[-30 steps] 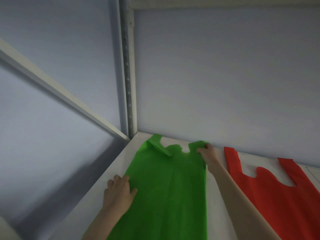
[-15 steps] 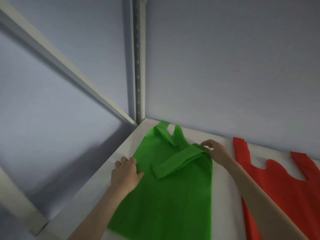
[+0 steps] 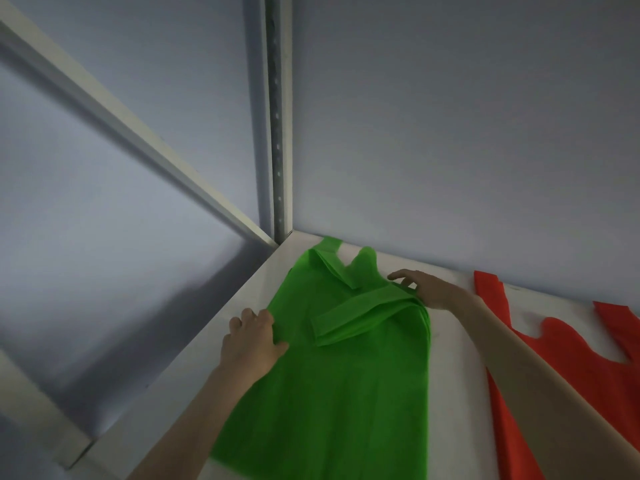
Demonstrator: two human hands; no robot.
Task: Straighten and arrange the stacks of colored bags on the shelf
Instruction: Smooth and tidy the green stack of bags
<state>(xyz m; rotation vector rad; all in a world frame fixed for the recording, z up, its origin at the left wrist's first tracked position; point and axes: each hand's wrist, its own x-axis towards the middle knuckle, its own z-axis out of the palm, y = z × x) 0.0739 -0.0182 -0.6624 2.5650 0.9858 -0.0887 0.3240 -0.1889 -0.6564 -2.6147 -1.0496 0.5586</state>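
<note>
A stack of green bags (image 3: 349,386) lies flat on the white shelf (image 3: 457,393), in the back left corner. Its right handle is folded down across the top of the stack, pointing left. My left hand (image 3: 251,341) rests on the stack's left edge with the fingers bent over that edge. At the stack's upper right corner, where the folded handle begins, my right hand (image 3: 429,289) touches the bags with straight, spread fingers. A stack of red bags (image 3: 568,372) lies to the right, partly hidden by my right forearm.
A perforated metal upright (image 3: 278,133) stands in the corner behind the green stack. Grey wall panels close off the back and left side. A diagonal frame bar (image 3: 138,140) runs along the left side down to the corner.
The green stack's right handle, flat against the back wall a second ago, now lies folded down across the stack. My left hand has slid a little further up the left edge.
</note>
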